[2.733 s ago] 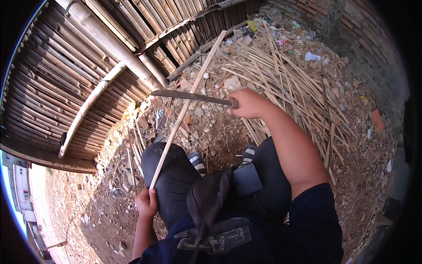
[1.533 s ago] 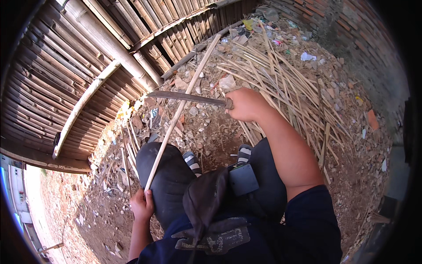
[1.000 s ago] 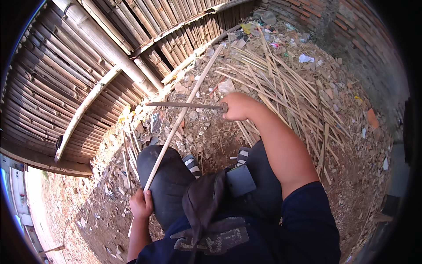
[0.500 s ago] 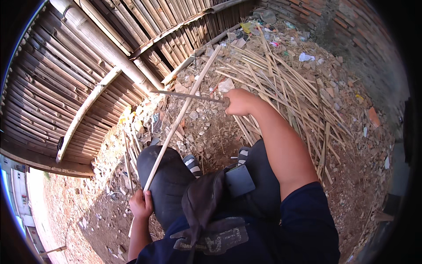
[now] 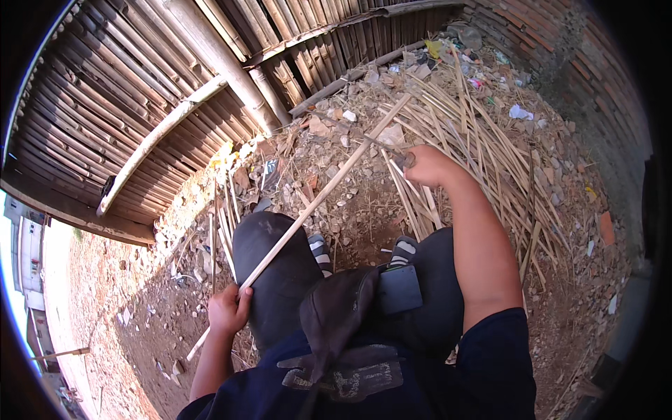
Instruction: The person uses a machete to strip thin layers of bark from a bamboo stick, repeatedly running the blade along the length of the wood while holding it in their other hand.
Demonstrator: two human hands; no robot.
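My left hand (image 5: 229,308) is closed round the lower part of a long, pale bamboo strip (image 5: 316,203). The strip slants up over my left knee, its far end up and to the right, its near end showing below my fist. In my right hand (image 5: 428,168) is the handle of a thin-bladed knife (image 5: 385,146). Its blade meets the strip near the far end; the blade looks blurred there, and I cannot tell how deep it touches.
Many cut bamboo strips (image 5: 483,150) lie heaped on the rubble at the far right. A few more strips (image 5: 225,210) lie beside my left knee. A bamboo wall (image 5: 140,91) stands at left, a brick wall (image 5: 595,77) at right. A dark flat object (image 5: 400,288) rests on my lap.
The strip now leans further to the right. My right hand and the knife are nearer the strip's far end, and less of the blade shows. The whole view has shifted slightly.
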